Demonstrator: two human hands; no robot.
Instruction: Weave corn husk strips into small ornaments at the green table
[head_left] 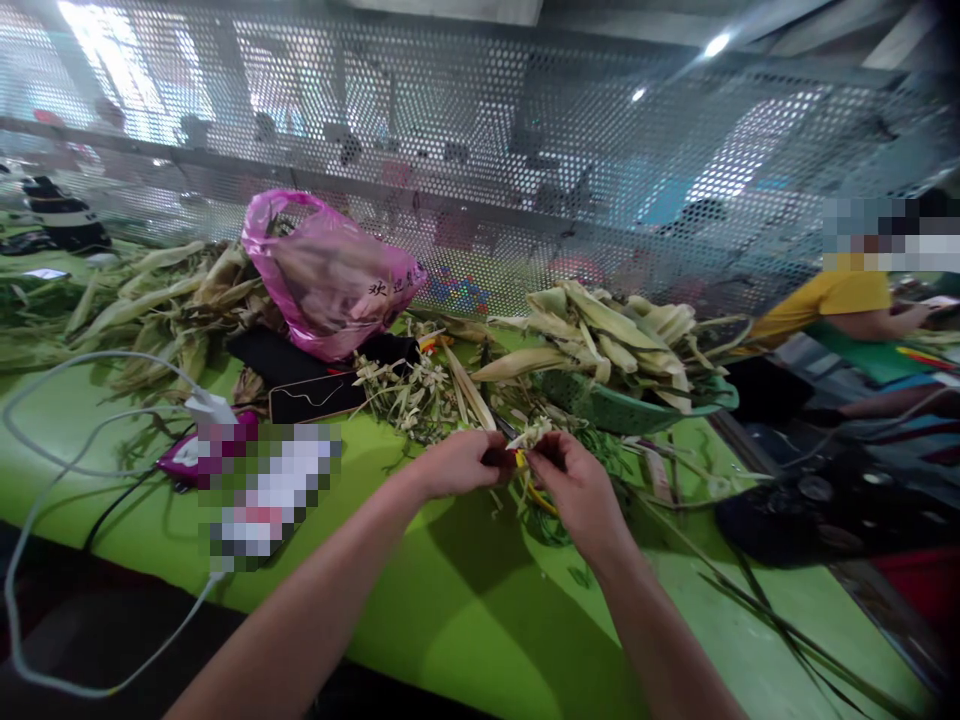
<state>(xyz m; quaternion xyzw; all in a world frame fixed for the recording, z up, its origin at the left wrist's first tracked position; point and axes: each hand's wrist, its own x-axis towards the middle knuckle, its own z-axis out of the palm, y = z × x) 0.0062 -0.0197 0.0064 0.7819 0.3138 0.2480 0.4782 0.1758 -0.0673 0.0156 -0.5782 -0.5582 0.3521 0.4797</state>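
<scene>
Above the green table, my left hand (469,463) is closed, its fingertips meeting at something I cannot make out. Close beside it, my right hand (576,488) pinches a small pale corn husk piece (532,432) with frilled ends. A dark narrow object pokes up between the hands, too blurred to name. Just under the fingers shows a curved yellow loop (538,497), partly hidden by my right hand. Behind my hands lies a pile of small pale husk pieces on stems (405,395). Green strands (551,525) lie on the table below my right hand.
A green basket (637,405) holds dry corn husks (607,340). Left of it stand a pink plastic bag (330,275), a phone (315,398), a purple power strip (206,450) with cables, and more husks (161,310). A person in a yellow sleeve (847,290) sits at right.
</scene>
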